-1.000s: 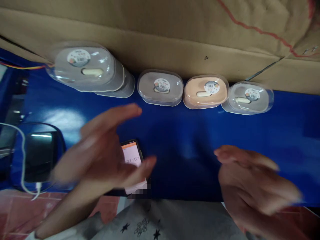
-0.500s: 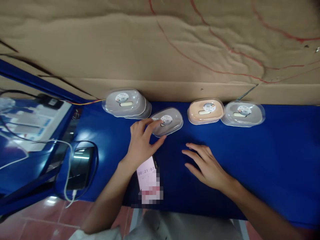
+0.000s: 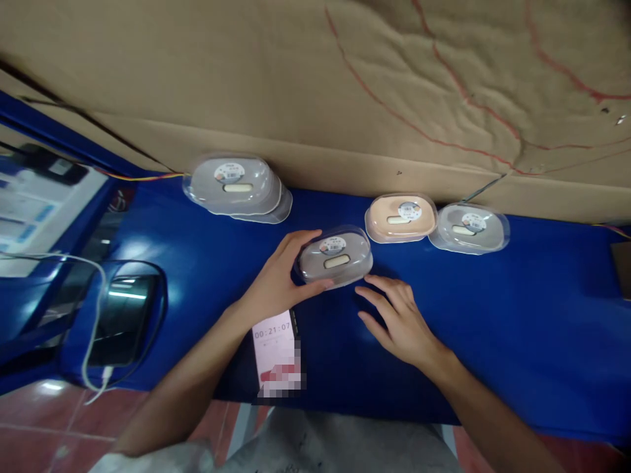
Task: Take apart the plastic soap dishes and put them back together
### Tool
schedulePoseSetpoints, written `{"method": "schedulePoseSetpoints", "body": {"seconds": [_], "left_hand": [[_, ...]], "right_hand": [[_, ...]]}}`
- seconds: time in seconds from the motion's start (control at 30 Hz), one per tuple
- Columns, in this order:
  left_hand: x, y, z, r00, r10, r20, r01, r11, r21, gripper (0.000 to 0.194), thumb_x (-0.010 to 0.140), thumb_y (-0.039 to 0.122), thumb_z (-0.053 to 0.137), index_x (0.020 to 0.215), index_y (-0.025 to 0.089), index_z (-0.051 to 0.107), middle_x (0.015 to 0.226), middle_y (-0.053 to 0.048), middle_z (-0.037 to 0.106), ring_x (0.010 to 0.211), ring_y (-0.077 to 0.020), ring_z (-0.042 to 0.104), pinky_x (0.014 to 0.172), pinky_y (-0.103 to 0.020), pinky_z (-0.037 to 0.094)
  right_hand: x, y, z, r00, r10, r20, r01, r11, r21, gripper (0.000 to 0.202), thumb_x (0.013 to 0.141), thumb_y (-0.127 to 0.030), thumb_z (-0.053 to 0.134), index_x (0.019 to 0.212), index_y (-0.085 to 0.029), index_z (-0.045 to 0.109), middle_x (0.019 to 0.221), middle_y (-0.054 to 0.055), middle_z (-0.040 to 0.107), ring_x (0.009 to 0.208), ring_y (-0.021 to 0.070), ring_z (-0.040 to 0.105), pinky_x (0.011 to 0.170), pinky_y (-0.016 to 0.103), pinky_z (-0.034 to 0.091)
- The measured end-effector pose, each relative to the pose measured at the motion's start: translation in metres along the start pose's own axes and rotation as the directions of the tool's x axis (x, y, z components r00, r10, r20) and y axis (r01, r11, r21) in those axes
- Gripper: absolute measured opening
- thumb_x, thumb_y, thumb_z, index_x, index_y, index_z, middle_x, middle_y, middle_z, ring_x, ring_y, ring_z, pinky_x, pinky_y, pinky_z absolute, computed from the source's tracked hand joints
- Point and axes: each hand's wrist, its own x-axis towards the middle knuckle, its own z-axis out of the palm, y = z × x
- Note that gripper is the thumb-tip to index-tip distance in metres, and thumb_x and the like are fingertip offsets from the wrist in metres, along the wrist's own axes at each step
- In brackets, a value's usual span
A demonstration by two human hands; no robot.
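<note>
In the middle of the blue table lies a grey oval plastic box [image 3: 353,257] with a clear lid, a round label and a cream-coloured clip or handle on top. My left hand [image 3: 280,274] grips its left end, thumb along the front edge and fingers round the back. Close to the box's front right corner is my right hand [image 3: 398,315], fingers spread and bent, holding nothing; whether a fingertip touches the box I cannot tell. A peach box [image 3: 389,226] of the same shape sits behind, to the right.
A stack of grey boxes [image 3: 231,187] stands at the back left, and another grey box [image 3: 468,230] beside the peach one. A phone [image 3: 273,348] with a timer lies near the front edge. A dark phone [image 3: 125,318] with a cable lies left. Cardboard [image 3: 221,85] walls the back.
My left hand has gone from reaching over the grey box to gripping it. The box has come nearer and turned slightly. My right hand is now closer to it. The head view has shifted.
</note>
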Motion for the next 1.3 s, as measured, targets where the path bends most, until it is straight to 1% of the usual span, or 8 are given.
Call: {"method": "schedulePoseSetpoints", "body": {"seconds": [0.27,0.57,0.7,0.77,0.83,1.0,1.17,1.3], "left_hand": [[0.021,-0.016,-0.005,0.988,-0.047,-0.145,0.051,0.998,0.024,0.071,0.094,0.054,0.078,0.153,0.025,0.051,0.151,-0.014,0.059,0.135,-0.0333,0.063,0.114,-0.052,0.053],[0.069,-0.02,-0.013,0.988,0.016,0.154,-0.051,0.974,0.223,0.076,0.095,0.047,0.075,0.159,0.018,0.045,0.175,-0.021,0.035,0.16,-0.0373,0.04,0.131,-0.057,0.034],[0.052,0.001,-0.006,0.995,0.069,0.071,-0.089,0.94,0.329,0.069,0.102,0.045,0.066,0.162,0.016,0.044,0.179,-0.024,0.022,0.167,-0.0432,0.023,0.131,-0.064,0.029],[0.032,0.019,-0.001,0.99,0.144,0.01,-0.137,0.919,0.369,0.056,0.107,0.047,0.062,0.154,0.019,0.053,0.17,-0.022,0.041,0.16,-0.0388,0.039,0.128,-0.06,0.035],[0.012,0.036,0.004,0.975,0.17,0.144,-0.214,0.895,0.391,0.067,0.1,0.056,0.072,0.156,0.024,0.051,0.158,-0.018,0.056,0.145,-0.0374,0.057,0.119,-0.056,0.048],[-0.007,0.047,0.014,0.951,0.079,0.298,-0.218,0.857,0.468,0.096,0.086,0.035,0.09,0.166,0.025,0.037,0.163,-0.019,0.052,0.148,-0.0416,0.052,0.12,-0.058,0.048],[0.0,0.044,0.005,0.967,0.019,0.253,-0.054,0.99,0.133,0.089,0.09,0.046,0.085,0.164,0.03,0.037,0.159,-0.013,0.053,0.145,-0.0346,0.055,0.121,-0.053,0.049],[-0.001,0.046,0.0,0.949,0.069,0.308,-0.039,0.994,-0.101,0.082,0.091,0.049,0.084,0.158,0.03,0.043,0.156,-0.013,0.055,0.141,-0.033,0.059,0.117,-0.05,0.052]], "right_hand": [[0.001,-0.003,0.006,0.998,-0.002,0.056,0.01,0.989,-0.145,0.046,0.109,-0.031,0.058,0.155,-0.025,0.057,0.162,0.013,0.058,0.149,0.0327,0.051,0.121,0.054,0.038],[-0.001,-0.007,0.0,0.997,-0.069,-0.042,0.062,0.988,-0.144,0.025,0.105,-0.019,0.066,0.129,-0.023,0.072,0.121,0.006,0.079,0.116,0.0252,0.065,0.117,0.048,0.034],[-0.002,-0.007,-0.002,0.995,-0.09,-0.04,0.084,0.987,-0.134,0.029,0.104,-0.011,0.065,0.129,-0.023,0.071,0.123,0.006,0.079,0.117,0.0246,0.065,0.114,0.047,0.035],[-0.002,-0.007,-0.002,0.996,-0.084,-0.042,0.079,0.989,-0.122,0.03,0.104,-0.01,0.064,0.13,-0.023,0.071,0.128,0.008,0.077,0.122,0.0263,0.065,0.113,0.048,0.037],[-0.002,-0.007,-0.001,0.996,-0.075,-0.05,0.069,0.993,-0.099,0.03,0.104,-0.009,0.063,0.129,-0.023,0.07,0.135,0.01,0.074,0.128,0.0287,0.063,0.111,0.05,0.04],[-0.002,-0.005,0.0,0.99,0.082,-0.115,-0.074,0.995,0.065,0.044,0.105,-0.023,0.066,0.148,-0.026,0.057,0.151,0.016,0.061,0.141,0.0339,0.058,0.113,0.056,0.048],[-0.002,-0.001,0.001,0.906,0.416,-0.076,-0.297,0.755,0.585,0.082,0.101,-0.041,0.074,0.169,-0.035,0.027,0.17,0.013,0.044,0.154,0.0334,0.05,0.123,0.057,0.049],[-0.002,-0.004,0.0,0.913,0.402,0.061,-0.268,0.482,0.834,0.083,0.103,-0.04,0.073,0.17,-0.042,0.025,0.176,0.007,0.041,0.158,0.0281,0.048,0.128,0.049,0.046]]}}
